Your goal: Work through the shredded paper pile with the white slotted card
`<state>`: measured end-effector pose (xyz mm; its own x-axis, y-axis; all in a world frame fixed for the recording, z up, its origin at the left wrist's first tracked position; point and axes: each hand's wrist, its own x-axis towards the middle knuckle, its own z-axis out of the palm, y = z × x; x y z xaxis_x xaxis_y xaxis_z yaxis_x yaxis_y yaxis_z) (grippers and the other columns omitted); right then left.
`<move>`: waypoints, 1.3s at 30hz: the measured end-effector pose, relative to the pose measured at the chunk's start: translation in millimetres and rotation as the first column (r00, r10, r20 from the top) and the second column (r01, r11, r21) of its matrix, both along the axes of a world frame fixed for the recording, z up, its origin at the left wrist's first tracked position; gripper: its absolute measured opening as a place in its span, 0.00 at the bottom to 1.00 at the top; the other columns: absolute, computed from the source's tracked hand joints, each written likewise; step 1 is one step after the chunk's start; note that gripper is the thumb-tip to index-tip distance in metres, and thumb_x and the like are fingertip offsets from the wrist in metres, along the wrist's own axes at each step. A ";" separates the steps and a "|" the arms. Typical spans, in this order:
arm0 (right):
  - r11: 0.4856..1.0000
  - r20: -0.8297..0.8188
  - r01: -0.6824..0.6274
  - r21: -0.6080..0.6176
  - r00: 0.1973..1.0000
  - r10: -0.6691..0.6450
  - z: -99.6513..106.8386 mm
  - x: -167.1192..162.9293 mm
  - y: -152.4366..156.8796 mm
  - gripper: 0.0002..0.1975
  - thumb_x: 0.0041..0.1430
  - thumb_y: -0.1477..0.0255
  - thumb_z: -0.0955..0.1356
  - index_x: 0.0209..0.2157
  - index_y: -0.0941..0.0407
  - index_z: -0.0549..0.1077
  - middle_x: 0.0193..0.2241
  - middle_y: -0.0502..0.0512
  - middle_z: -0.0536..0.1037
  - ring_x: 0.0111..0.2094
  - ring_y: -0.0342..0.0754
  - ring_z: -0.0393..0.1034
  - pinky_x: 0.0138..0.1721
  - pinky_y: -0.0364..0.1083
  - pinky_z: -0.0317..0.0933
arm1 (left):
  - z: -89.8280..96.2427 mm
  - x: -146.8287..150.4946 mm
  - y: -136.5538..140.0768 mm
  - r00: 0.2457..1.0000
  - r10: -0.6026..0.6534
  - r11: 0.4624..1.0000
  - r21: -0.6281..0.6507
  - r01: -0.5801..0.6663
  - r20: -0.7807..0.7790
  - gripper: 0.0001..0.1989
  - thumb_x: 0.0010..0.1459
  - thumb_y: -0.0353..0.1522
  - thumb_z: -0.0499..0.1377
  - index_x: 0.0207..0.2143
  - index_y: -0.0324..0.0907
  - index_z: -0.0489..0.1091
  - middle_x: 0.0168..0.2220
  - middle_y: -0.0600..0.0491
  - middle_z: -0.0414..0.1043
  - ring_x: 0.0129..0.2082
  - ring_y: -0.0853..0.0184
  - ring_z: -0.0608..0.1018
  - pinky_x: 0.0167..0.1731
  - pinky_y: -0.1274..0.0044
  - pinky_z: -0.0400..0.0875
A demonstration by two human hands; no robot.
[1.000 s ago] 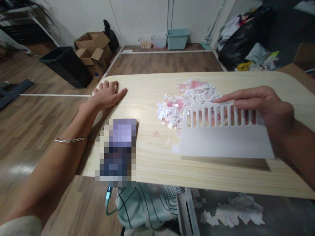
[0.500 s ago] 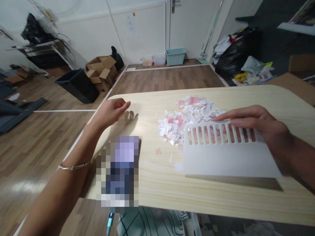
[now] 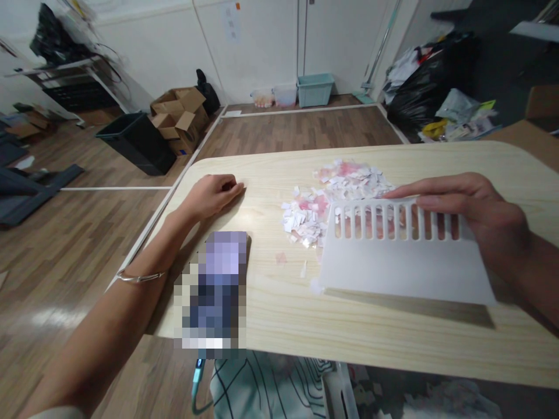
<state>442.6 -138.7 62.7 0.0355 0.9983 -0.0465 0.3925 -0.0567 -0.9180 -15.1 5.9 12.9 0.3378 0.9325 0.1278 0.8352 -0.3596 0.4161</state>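
A white slotted plastic panel (image 3: 406, 265) tilts over the table, its row of slots along the upper edge. My right hand (image 3: 484, 203) grips it by the upper right edge, fingers stretched along the top. Just beyond the panel lies a heap of white and pink paper scraps (image 3: 358, 185), partly seen through the slots. On the left side of the table rests my left hand (image 3: 215, 195), its fingers curled in and nothing visible in them. Nearer me is a phone (image 3: 218, 285), blurred out by large pixels.
The pale wooden table (image 3: 279, 314) has a few stray scraps near the panel. A teal cable (image 3: 197, 381) hangs below the phone, beside patterned cloth (image 3: 266, 387). Beyond are a black bin (image 3: 137, 142), cardboard boxes (image 3: 181, 116), a blue-green tub (image 3: 315, 90) and a black bag (image 3: 430, 81).
My left hand has come down onto the table. The panel has tilted slightly, still in my right hand, and the whole view has shifted a little.
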 end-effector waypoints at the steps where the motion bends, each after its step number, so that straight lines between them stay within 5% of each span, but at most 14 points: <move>1: 1.000 -0.034 0.019 -0.016 0.999 -0.020 1.7 -1.7 -1.3 0.09 0.62 0.62 0.78 0.38 0.47 0.96 0.19 0.54 0.73 0.20 0.49 0.58 0.23 0.48 0.45 | -0.6 -0.5 0.2 1.000 0.003 1.000 0.006 -0.003 0.006 0.24 0.76 0.43 0.64 0.25 0.51 0.63 0.22 0.56 0.64 0.26 0.62 0.65 0.36 0.65 0.54; 8: 1.000 -0.025 -0.021 -0.018 0.999 0.021 -1.5 4.8 -0.5 0.08 0.65 0.60 0.81 0.41 0.45 0.96 0.27 0.56 0.84 0.23 0.52 0.63 0.23 0.52 0.53 | -0.9 -0.1 -1.8 1.000 0.015 1.000 0.019 -0.015 0.012 0.24 0.74 0.44 0.66 0.25 0.51 0.65 0.22 0.55 0.66 0.27 0.61 0.67 0.35 0.66 0.53; 20: 0.996 0.008 -0.067 -0.064 0.998 0.068 -1.4 8.5 1.9 0.10 0.66 0.59 0.82 0.45 0.44 0.99 0.26 0.54 0.84 0.22 0.52 0.66 0.20 0.52 0.58 | 2.5 2.0 -2.7 0.999 0.033 0.999 -0.011 -0.033 -0.015 0.24 0.75 0.41 0.65 0.24 0.52 0.63 0.21 0.56 0.62 0.26 0.61 0.65 0.37 0.64 0.54; 25: 0.994 -0.030 -0.099 -0.043 0.995 0.098 -4.1 10.1 5.0 0.07 0.65 0.59 0.82 0.42 0.39 0.98 0.26 0.54 0.84 0.22 0.55 0.67 0.20 0.53 0.56 | 2.3 3.3 -2.5 1.000 0.029 1.000 0.000 -0.029 0.001 0.25 0.74 0.42 0.65 0.23 0.51 0.62 0.20 0.57 0.60 0.26 0.62 0.63 0.36 0.65 0.53; 30: 0.997 -0.046 -0.056 -0.060 0.998 0.053 -0.6 1.9 2.7 0.07 0.63 0.63 0.81 0.40 0.43 0.98 0.20 0.53 0.77 0.19 0.49 0.57 0.20 0.51 0.46 | 1.6 1.8 -2.9 0.992 0.060 0.997 0.042 -0.065 0.108 0.25 0.68 0.40 0.66 0.20 0.51 0.60 0.20 0.56 0.58 0.27 0.61 0.63 0.35 0.65 0.56; 35: 0.999 -0.075 0.026 -0.042 0.997 -0.029 4.0 -9.1 -1.4 0.10 0.59 0.68 0.79 0.38 0.49 0.98 0.23 0.56 0.82 0.20 0.45 0.57 0.24 0.47 0.39 | 0.7 -2.5 -3.1 0.938 0.226 0.974 -0.057 -0.219 0.261 0.16 0.61 0.41 0.66 0.21 0.49 0.71 0.22 0.51 0.70 0.27 0.60 0.69 0.33 0.66 0.61; 39: 0.999 -0.074 0.012 -0.036 0.997 -0.015 2.9 -7.6 0.7 0.10 0.56 0.70 0.78 0.36 0.49 0.97 0.23 0.57 0.83 0.22 0.46 0.64 0.26 0.46 0.44 | 2.0 2.3 -6.1 0.942 0.203 0.976 0.020 -0.216 0.269 0.21 0.60 0.36 0.65 0.19 0.50 0.59 0.21 0.56 0.56 0.27 0.63 0.61 0.33 0.66 0.55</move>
